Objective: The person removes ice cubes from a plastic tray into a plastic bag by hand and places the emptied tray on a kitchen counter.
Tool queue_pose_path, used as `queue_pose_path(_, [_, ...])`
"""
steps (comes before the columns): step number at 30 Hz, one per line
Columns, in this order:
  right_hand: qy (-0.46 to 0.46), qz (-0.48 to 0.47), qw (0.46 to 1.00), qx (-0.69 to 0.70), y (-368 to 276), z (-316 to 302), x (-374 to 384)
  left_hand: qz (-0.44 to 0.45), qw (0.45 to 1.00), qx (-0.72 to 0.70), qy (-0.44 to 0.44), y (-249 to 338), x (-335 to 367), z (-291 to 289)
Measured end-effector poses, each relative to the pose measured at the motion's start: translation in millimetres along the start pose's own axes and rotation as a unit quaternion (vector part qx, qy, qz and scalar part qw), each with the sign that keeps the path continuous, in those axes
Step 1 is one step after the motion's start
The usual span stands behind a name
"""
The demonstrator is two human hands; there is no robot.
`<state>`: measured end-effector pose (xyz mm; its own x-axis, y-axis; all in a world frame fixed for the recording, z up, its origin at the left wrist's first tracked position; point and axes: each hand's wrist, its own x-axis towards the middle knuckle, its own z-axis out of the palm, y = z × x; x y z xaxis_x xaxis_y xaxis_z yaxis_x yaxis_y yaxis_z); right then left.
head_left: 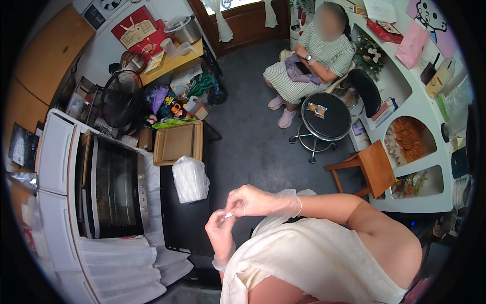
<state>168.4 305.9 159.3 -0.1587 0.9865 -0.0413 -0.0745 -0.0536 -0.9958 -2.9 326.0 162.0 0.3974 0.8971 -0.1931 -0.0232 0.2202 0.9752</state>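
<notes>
both hands meet above the near edge of a black table, the right hand (pixel 251 201) just over the left hand (pixel 220 234), each in a clear glove. their fingertips are pressed together around a small white bit (pixel 229 215), the right ones pinching it from above and the left thumb and fingers from below; its exact kind is too small to tell.

the table (pixel 183 226) runs along the left side, dark and smooth. on it, near the hands, sits a white plastic bundle (pixel 191 181), and just beyond that lies a tan tray (pixel 178 144). to its left stand an oven (pixel 115 187) and a white cabinet (pixel 56 152), with a white cloth (pixel 119 268) hanging below the oven.

farther off, a black fan (pixel 121 99) stands near a wooden side table (pixel 195 54) that carries a metal pot (pixel 186 31); bags and bottles crowd beneath it. a brown door (pixel 245 36) with white curtains closes the far end. on the grey floor (pixel 243 126), a seated person (pixel 324 55) in a striped dress rests with folded arms, beside a round black stool (pixel 329 127) bearing small packets (pixel 318 111). a brown chair (pixel 377 167) stands nearer, against white shelves (pixel 430 204) with curved openings.
</notes>
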Motion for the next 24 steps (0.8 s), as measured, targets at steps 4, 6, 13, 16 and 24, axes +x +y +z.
queue_pose_path(4, [-0.002, -0.02, 1.0, 0.005, 3, 13, 4, 0.011, 1.0, 0.003, 0.017, 2, -1, -12])
queue_pose_path(6, [-0.003, -0.048, 0.999, -0.007, 7, 17, 7, 0.024, 0.999, -0.006, 0.025, 1, 0, -17])
queue_pose_path(13, [0.019, -0.047, 0.998, -0.042, 7, 16, 20, 0.021, 0.999, -0.035, 0.026, -6, 12, -24])
queue_pose_path(16, [-0.022, -0.015, 0.999, 0.046, 13, 4, 27, -0.012, 0.996, -0.085, -0.003, -5, 23, -20])
queue_pose_path(24, [-0.021, -0.022, 0.994, 0.109, 27, -28, 79, -0.11, 0.954, -0.276, -0.037, -15, 72, -26])
